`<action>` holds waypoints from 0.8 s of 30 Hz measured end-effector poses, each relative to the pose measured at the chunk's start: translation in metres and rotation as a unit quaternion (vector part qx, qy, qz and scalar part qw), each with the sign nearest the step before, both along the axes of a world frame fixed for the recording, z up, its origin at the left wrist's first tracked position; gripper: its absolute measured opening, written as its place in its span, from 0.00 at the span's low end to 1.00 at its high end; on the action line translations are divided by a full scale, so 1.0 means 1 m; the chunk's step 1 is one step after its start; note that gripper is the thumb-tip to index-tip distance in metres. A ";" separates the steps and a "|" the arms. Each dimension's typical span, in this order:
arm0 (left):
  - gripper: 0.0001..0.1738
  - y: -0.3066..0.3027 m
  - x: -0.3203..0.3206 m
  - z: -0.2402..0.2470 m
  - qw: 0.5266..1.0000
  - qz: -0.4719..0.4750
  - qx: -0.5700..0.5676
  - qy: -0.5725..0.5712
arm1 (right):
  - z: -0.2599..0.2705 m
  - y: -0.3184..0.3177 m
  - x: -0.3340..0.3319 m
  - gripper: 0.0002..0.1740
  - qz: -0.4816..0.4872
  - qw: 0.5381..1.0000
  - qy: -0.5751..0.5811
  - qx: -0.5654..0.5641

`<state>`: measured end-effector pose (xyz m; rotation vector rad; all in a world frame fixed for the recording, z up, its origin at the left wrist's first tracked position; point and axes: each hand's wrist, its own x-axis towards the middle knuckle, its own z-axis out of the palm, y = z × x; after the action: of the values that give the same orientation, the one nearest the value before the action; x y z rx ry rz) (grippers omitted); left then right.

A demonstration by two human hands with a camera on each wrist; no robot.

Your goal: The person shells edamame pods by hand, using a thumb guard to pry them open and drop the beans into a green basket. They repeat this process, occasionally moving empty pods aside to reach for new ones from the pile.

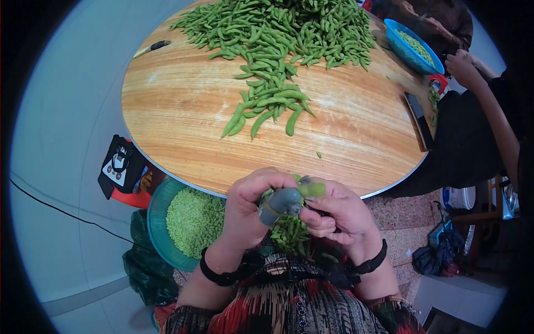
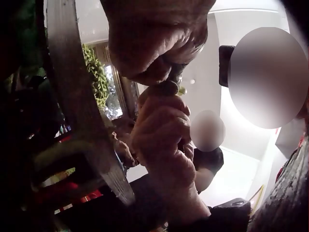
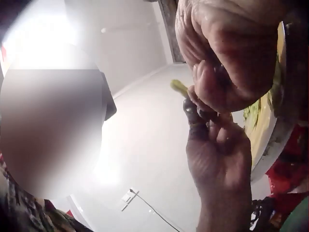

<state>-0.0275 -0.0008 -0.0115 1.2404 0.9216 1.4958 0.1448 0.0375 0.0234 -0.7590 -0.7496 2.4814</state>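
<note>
Both hands meet on one green pod, just off the near edge of the bench

At far left in the head view, a teal basin (image 1: 157, 228) of shelled beans (image 1: 192, 218) stands below the bench (image 1: 178, 106). Next comes the left grip (image 1: 253, 203), its fingers curled in and its thumb under a grey cover (image 1: 278, 207); thumb and forefinger seem to pinch the near end of the pod (image 1: 314, 190), though the contact is partly hidden. The pod lies between the two hands, over some loose greenery (image 1: 292, 234). The right grip (image 1: 342, 214) pinches its other end between thumb and fingers. Beyond, a heap of pods (image 1: 278, 28) spreads over the bench; at right lie a phone (image 1: 418, 121) and a blue basket (image 1: 409, 61) of beans.

The step in hand looks like splitting a pod to free its beans. The next move probably calls for firm thumb pressure while the right fingers steady the pod.

The right wrist view shows the pod's tip jutting past the fingers, and a wall socket (image 3: 129, 197) which the head view lacks. The left wrist view gives only a speck of the pod, but adds a bright window-like opening (image 2: 113, 92).
</note>
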 end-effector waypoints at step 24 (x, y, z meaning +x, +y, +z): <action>0.17 -0.009 -0.004 0.018 0.948 -0.204 -0.123 0.209 | -0.016 0.094 -0.051 0.16 -0.018 0.440 -0.576 0.689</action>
<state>-0.0316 -0.0101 0.0066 1.4796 1.0108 0.7795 0.0937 0.1311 0.0074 -1.4147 -2.4707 0.1341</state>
